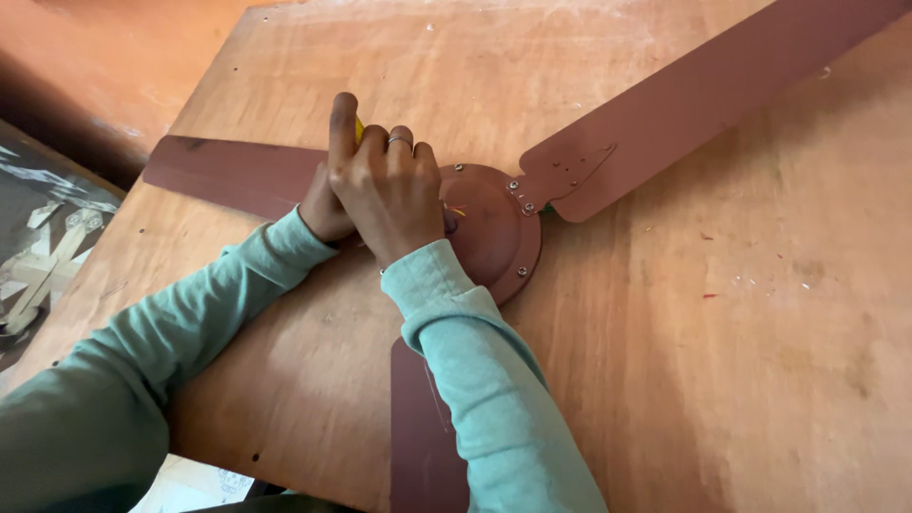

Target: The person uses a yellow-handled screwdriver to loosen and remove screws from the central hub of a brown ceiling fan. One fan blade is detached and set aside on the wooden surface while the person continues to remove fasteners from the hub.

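While we look down through the head camera, our right hand sits closed in a fist over the left part of the ceiling fan's round motor hub, the index finger stretched straight up and a ring showing on another finger. A sliver of a yellow tool handle peeks out just behind that raised finger, and the fist appears wrapped around it, though we cannot see the rest of the tool or its tip. Our left hand lies tucked under and behind the right one, mostly hidden; it rests where the left blade meets the hub, and we cannot tell whether its fingers are curled on anything or pressed flat. Both arms wear pale green sleeves. The brown fan lies flat on a plywood tabletop, its hub near the middle of the board, with small screws visible around the rim. One blade runs up toward the top right corner, bolted to the hub by a bracket; another blade points down toward us, partly under our right forearm. At the far left, beyond the board's edge, a patterned floor shows below.
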